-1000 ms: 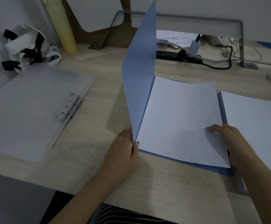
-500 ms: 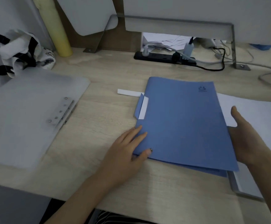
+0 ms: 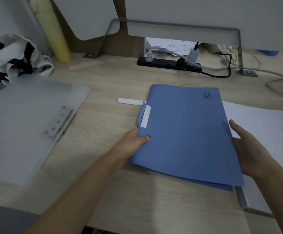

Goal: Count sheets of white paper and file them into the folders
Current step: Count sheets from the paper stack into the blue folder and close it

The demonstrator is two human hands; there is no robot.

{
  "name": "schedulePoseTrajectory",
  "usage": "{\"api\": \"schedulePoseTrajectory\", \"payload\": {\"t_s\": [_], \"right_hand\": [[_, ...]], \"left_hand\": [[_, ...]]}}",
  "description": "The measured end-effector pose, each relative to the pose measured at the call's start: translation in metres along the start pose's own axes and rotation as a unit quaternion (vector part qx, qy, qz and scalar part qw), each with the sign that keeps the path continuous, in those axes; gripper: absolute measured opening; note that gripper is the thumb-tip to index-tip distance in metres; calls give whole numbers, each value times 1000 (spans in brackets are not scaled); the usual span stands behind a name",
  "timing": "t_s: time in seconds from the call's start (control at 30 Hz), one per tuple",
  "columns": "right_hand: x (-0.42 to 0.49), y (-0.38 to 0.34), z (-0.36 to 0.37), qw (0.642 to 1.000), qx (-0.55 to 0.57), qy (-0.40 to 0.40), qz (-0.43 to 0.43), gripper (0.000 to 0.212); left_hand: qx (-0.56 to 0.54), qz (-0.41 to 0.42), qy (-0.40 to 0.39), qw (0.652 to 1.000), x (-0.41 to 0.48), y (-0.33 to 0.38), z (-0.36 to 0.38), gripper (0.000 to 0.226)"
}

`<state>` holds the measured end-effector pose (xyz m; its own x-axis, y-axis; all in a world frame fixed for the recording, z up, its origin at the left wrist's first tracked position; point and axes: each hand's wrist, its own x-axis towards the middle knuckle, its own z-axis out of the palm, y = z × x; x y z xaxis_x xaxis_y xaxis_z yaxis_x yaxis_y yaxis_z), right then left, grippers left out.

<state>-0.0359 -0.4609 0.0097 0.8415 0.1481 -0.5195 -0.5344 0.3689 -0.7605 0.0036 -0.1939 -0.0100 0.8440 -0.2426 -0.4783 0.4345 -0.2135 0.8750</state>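
A closed blue folder (image 3: 186,132) lies on the wooden desk in the middle of the view, a white label strip on its left edge and a small logo at its top right. My left hand (image 3: 134,146) grips the folder's left edge, thumb on top of the cover and fingers underneath. My right hand (image 3: 248,149) holds the folder's right edge with fingers extended along it. A stack of white paper (image 3: 269,132) lies under and to the right of the folder. Sheets inside the folder are hidden.
A translucent white clip folder (image 3: 24,125) lies at the left. A black-and-white cloth bag (image 3: 16,59) and a yellow roll (image 3: 53,31) stand at the back left. A black power strip (image 3: 167,64) with cables runs along the back. A white strip (image 3: 129,100) lies beside the folder.
The blue cover, upright a second ago, has come down over the white sheet. My left hand moved from lying flat on the edge to gripping it; my right hand shifted to the folder's right edge.
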Motion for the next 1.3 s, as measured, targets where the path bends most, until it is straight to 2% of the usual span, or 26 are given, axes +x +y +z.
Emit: {"api": "schedulePoseTrajectory", "payload": {"t_s": [0.1,0.17,0.27,0.33,0.4,0.5,0.57,0.63,0.7,0.8,0.87,1.03,1.17,1.3], "right_hand": [[-1,-2,7,998,-15,55,2,44],[2,-3,10,993,-62,105,-7,35],[6,-3,22,962,-204,172,-51,28],[7,-6,32,940,-272,187,-89,32],[9,-7,37,953,-246,165,-70,34],[9,-7,41,983,-155,101,2,21],[11,-3,39,987,-138,80,3,20],[11,-1,38,986,-143,83,-19,29],[9,-1,37,987,-132,85,-33,35],[4,-4,34,989,-120,72,-42,36],[2,-5,33,990,-126,52,-43,41],[-4,-7,32,987,-139,58,-54,37],[-8,-10,31,982,-165,73,-50,37],[-10,-14,32,977,-188,89,-42,29]], "left_hand": [[-18,15,20,1000,-3,-4,-2,29],[-55,20,29,998,-7,-6,-7,24],[-101,35,49,993,-13,-10,-19,22],[-117,50,63,990,-16,-13,-25,20],[-130,60,69,987,-18,-14,-27,21],[-124,56,66,989,-20,-16,-28,24],[-121,43,58,990,-22,-17,-29,28],[-127,35,44,990,-23,-16,-31,28],[-192,23,28,981,-21,-9,-32,27],[-346,5,19,938,-8,7,-38,46],[-383,15,31,923,2,14,-40,49],[-254,55,41,965,17,16,-35,31],[-183,48,122,974,24,14,-28,21],[-133,52,139,980,24,12,-22,17]]}}
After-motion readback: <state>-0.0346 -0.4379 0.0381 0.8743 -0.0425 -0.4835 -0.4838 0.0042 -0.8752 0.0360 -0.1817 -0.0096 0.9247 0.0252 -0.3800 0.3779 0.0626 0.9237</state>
